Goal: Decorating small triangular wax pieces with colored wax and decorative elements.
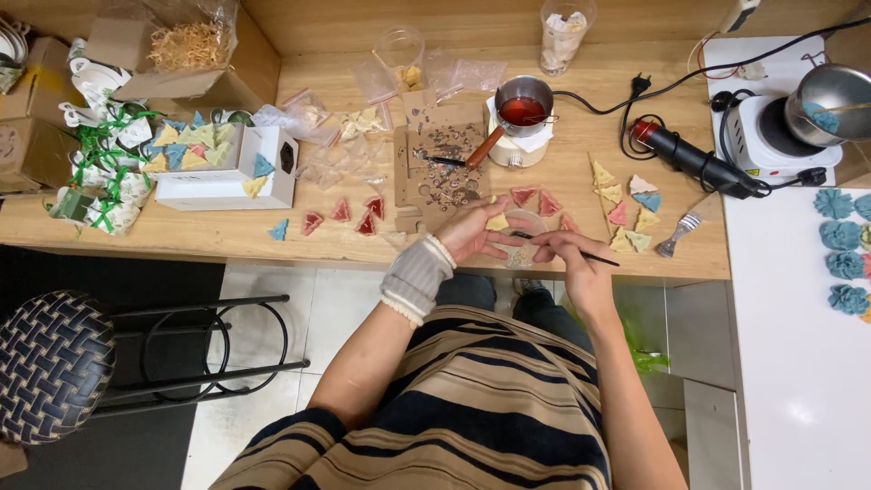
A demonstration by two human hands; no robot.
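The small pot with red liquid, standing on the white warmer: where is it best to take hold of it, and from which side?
Grip the small pot by its brown wooden handle, coming from the front-left. The handle sticks out diagonally toward the person, over the cardboard sheet, so it is free to reach. The metal bowl is likely hot and holds red liquid, so keep it level.

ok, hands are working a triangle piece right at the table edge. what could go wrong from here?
1. The left hand holds the yellow triangle close to the table edge; a slip could drop it to the floor.
2. The small pot of red liquid stands just behind the work, its handle pointing toward the hands; a reach could knock it over.
3. The thin dark tool in the right hand could gouge the piece or prick the left fingers.
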